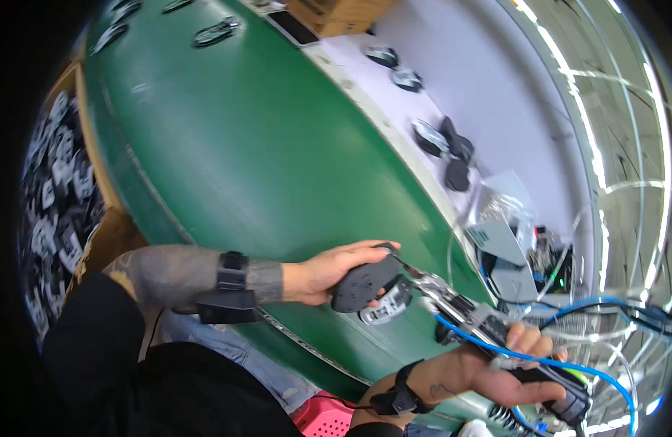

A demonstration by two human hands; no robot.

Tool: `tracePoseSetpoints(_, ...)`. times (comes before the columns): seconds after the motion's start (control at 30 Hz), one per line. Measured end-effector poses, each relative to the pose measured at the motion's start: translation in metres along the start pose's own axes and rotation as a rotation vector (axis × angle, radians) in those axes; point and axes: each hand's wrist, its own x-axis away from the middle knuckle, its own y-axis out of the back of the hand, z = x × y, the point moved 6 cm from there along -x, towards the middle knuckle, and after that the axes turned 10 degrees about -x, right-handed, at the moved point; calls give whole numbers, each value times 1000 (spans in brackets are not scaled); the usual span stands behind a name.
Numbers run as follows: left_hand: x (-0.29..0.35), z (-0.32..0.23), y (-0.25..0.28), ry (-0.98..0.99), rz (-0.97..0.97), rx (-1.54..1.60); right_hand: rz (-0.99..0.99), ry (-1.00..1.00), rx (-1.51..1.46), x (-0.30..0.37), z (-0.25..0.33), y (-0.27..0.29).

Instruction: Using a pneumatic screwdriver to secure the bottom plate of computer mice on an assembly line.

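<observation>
My left hand [340,269] is closed around a flat, oval black plastic shell [365,282] with small holes, its thumb over the upper edge. Just beneath lies a silver-and-black part [390,304]; whether it joins the shell or rests on the belt, I cannot tell. In my right hand [514,368] is a power screwdriver [467,313] with a long metal nose and a blue hose. Its tip points left and meets or nearly meets the shell's right edge. Both wrists wear black straps with small boxes.
A green conveyor belt [256,138] carries several silver-and-black parts [216,32] at its far end. A cardboard box [96,171] full of similar parts stands at the left. More parts [429,137] lie on the white ledge beyond. Electronics and cables crowd the right; a pink perforated basket [323,416] is below.
</observation>
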Motion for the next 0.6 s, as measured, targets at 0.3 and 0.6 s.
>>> tracePoseSetpoints(0.3, 2, -23, 21, -167, -361, -214, -159, 20, -59, -1, -19, -6)
tracePoseSetpoints(0.6, 3, -44, 36, -274, -374, -48, -78, -89, -125, 2, -14, -16)
